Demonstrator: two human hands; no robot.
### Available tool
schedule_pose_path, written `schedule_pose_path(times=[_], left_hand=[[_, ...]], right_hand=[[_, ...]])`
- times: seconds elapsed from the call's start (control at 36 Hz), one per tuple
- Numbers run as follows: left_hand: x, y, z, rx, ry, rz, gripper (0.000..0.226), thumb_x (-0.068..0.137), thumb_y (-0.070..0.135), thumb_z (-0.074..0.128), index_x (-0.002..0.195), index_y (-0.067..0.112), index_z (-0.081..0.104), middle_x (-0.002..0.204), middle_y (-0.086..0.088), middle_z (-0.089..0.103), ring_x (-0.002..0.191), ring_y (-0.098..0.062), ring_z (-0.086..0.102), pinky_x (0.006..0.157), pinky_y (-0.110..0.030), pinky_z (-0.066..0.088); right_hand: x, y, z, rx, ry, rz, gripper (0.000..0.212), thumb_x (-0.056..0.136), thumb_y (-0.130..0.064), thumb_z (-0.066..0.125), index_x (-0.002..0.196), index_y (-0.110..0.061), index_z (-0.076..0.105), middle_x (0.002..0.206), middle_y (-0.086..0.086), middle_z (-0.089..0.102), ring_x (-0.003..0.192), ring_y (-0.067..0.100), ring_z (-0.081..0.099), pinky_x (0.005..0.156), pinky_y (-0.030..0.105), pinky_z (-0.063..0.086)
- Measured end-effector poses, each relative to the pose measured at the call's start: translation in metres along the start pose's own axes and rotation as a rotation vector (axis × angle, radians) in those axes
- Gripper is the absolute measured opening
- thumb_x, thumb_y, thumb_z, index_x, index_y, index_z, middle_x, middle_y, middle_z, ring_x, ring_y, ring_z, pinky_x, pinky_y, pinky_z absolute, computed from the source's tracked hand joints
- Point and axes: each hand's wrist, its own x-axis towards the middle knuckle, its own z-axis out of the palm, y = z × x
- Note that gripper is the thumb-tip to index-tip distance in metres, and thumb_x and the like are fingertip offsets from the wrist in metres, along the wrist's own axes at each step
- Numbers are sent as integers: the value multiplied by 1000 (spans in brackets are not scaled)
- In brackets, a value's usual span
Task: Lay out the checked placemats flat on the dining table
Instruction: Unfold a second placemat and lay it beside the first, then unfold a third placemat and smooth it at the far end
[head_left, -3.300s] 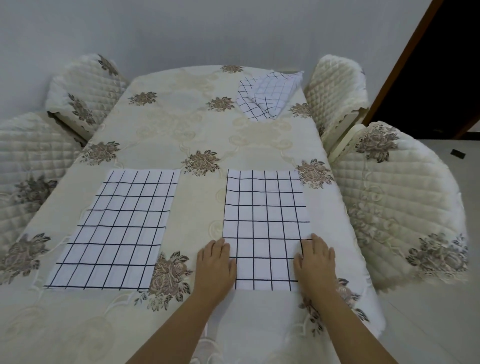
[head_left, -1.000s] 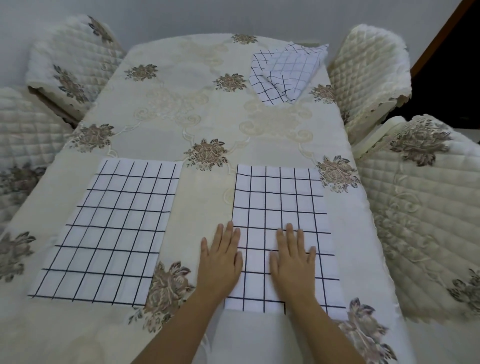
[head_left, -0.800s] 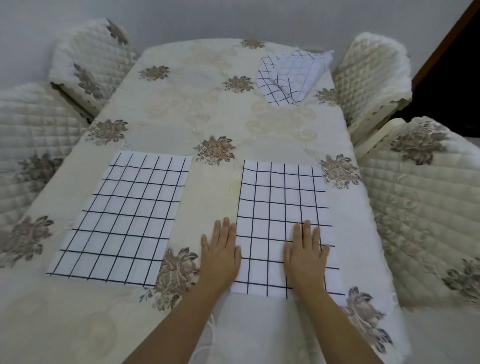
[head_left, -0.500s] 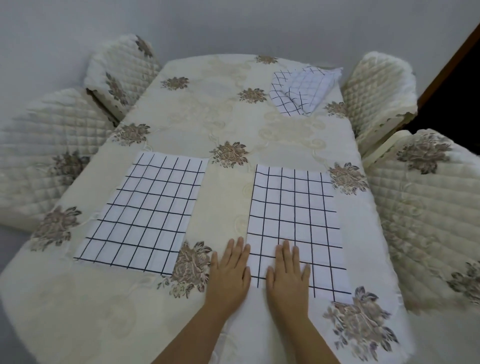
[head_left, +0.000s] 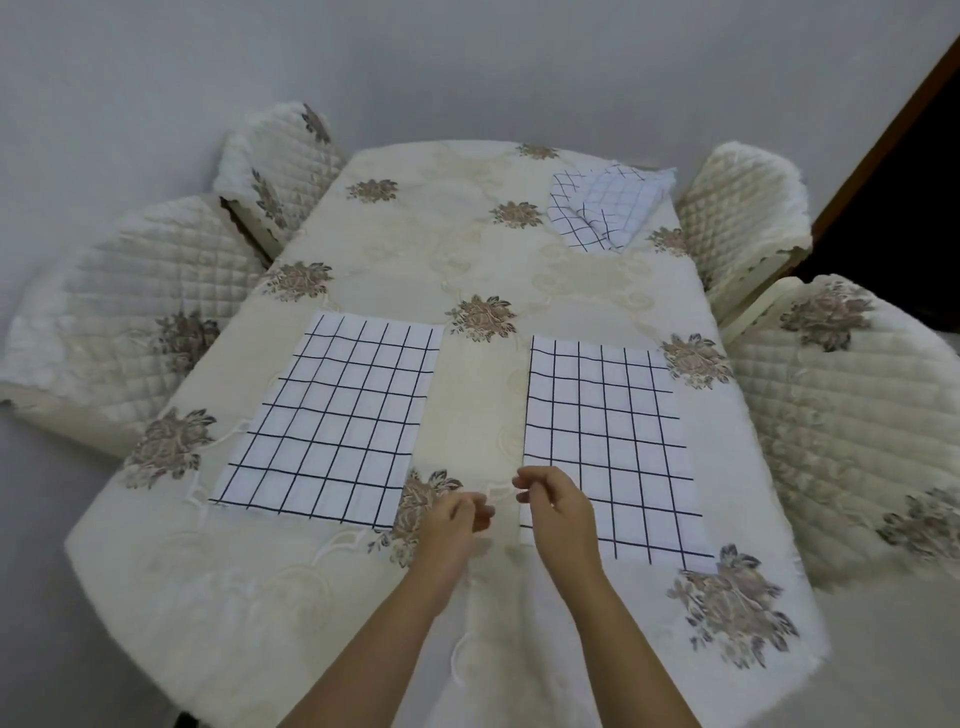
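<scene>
Two white placemats with a black check lie flat on the dining table (head_left: 467, 249): the left placemat (head_left: 332, 421) and the right placemat (head_left: 608, 441). A pile of folded checked placemats (head_left: 608, 208) sits at the far right end. My left hand (head_left: 454, 525) hovers above the tablecloth between the two flat mats, its fingers loosely curled and holding nothing. Over the near left corner of the right placemat my right hand (head_left: 556, 509) is lifted, fingers also loosely curled and empty.
A cream tablecloth with brown flower patterns covers the table. Quilted chairs stand on both sides: two on the left (head_left: 130, 322) and two on the right (head_left: 841, 405). A dark doorway (head_left: 914, 171) is at the far right.
Both hands have lifted off the right placemat and drawn back towards me, with fingers curling. The view has pulled back and shows more of the table's near edge.
</scene>
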Motion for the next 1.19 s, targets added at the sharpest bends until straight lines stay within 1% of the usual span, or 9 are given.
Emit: schedule_pose_path(times=[0.06,0.17,0.42,0.61,0.81,0.92,1.0,1.11,1.19], left_hand=[[-18,3,-15,-25,-9,-5,29,100,14,34,96,10,62,88,-5,69,77,-14,64,61,-22,42],[-50,5,-45,-48,12,16,28,98,13,37,89,13,63,84,-4,70,72,-14,64,66,-27,37],[-91,11,-67,-8,-42,58,29,98,9,35,87,14,61,83,-4,70,73,-14,63,65,-27,38],[-115,31,-42,-25,-172,138,29,97,8,35,88,15,61,84,-3,71,75,-15,63,67,-27,39],[-148,48,36,-108,-371,105,30,96,7,35,90,12,63,83,-5,74,77,-18,66,68,-28,41],[-168,57,103,-68,-436,134,30,95,4,35,88,13,62,76,-1,73,73,-16,65,66,-27,40],[-177,61,156,-85,-457,167,30,95,3,34,87,13,62,74,0,73,72,-16,65,66,-26,41],[-196,65,237,-163,-493,142,30,95,2,34,88,12,61,75,-2,71,72,-15,63,65,-26,42],[-212,67,302,-182,-562,116,31,94,0,32,88,12,60,74,-2,70,65,-11,63,58,-22,41]], right_hand=[[-17,-11,5,88,-2,21,30,94,-2,39,88,-23,61,89,-4,67,79,8,62,67,13,45],[-45,-20,9,170,17,42,31,94,0,39,84,-21,60,82,-3,66,70,10,60,58,7,43],[-100,-17,0,271,170,48,31,92,2,39,85,-18,62,82,0,67,66,11,60,55,6,42],[-122,-21,-22,325,232,15,31,92,1,40,85,-19,63,80,-3,68,60,1,61,57,8,44],[-136,-8,-104,368,404,1,30,92,0,41,85,-20,62,78,-5,67,60,1,61,61,13,43],[-139,4,-171,448,489,-41,31,93,3,40,84,-16,63,77,1,66,61,6,60,56,9,45],[-136,12,-221,457,499,-80,31,93,3,40,84,-16,62,77,2,65,57,1,59,56,9,44],[-134,29,-298,368,478,-112,30,93,1,42,85,-18,64,78,0,66,67,8,60,67,18,49],[-135,41,-357,305,497,-129,31,93,2,43,84,-18,64,79,0,67,64,4,59,61,9,45]])
